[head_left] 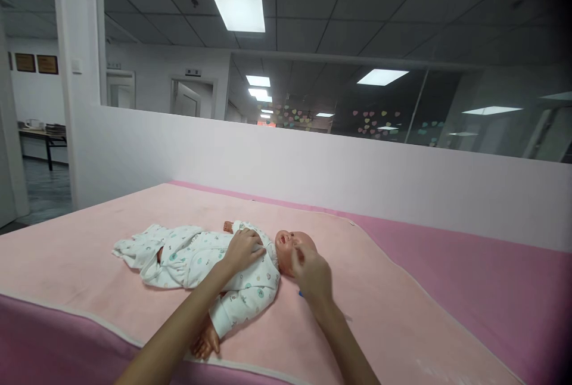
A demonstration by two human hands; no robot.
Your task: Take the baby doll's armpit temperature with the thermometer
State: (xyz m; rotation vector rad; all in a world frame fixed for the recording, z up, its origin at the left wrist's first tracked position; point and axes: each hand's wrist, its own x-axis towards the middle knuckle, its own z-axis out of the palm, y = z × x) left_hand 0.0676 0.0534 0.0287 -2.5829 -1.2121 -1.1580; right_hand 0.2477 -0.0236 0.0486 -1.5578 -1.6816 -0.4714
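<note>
A baby doll (297,242) lies on its back, its head toward the right. It wears a white sleepsuit (192,257) with small coloured prints. My left hand (244,250) rests on the doll's upper chest, fingers laid over the cloth and no object seen in it. Beside the doll's cheek, my right hand (313,272) is closed in a pinch, thumb and fingertips together. What those fingertips hold, if anything, is too small to make out. A small blue thing (301,294) shows just left of my right wrist, mostly hidden by the hand.
A pale pink mat (370,307) covers the darker pink padded surface (491,266). Behind it runs a low white wall (357,176) with glass above. An open doorway (36,105) at the far left shows a table (42,134).
</note>
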